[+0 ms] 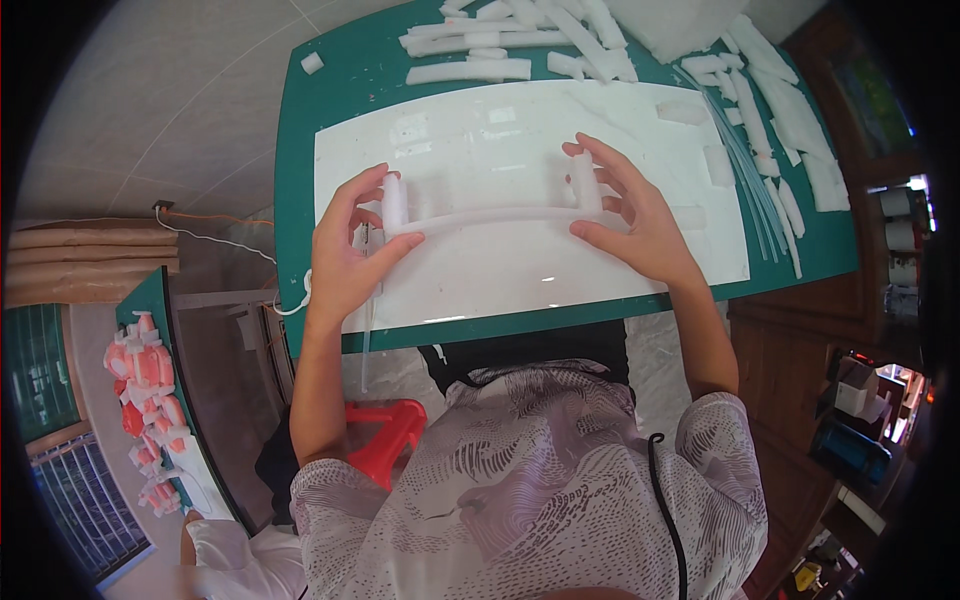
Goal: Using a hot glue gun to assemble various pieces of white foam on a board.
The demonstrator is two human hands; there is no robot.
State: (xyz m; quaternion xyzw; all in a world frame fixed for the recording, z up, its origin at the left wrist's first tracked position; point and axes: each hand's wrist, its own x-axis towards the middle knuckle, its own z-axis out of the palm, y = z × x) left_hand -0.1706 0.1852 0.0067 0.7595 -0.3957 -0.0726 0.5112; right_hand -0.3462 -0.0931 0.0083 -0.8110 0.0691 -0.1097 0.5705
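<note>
A white foam piece [490, 215] spans the space between my two hands, made of a long thin strip with a short upright block at each end. My left hand [355, 240] grips its left end block, thumb in front and fingers behind. The right end block is held by my right hand [640, 220], its thumb by the strip and its fingers spread up along the block. Below both hands lies a glossy white board [500, 280]. Beside my left wrist a thin translucent rod [366, 345] hangs past the table's front edge.
White foam offcuts [470, 70] are heaped along the far side of the green table [295, 150], more at its right. Translucent sticks [755, 190] lie at the right. A red stool [385, 440] stands below. At left, another person's sleeve [240, 555] shows near pink foam shapes [145, 365].
</note>
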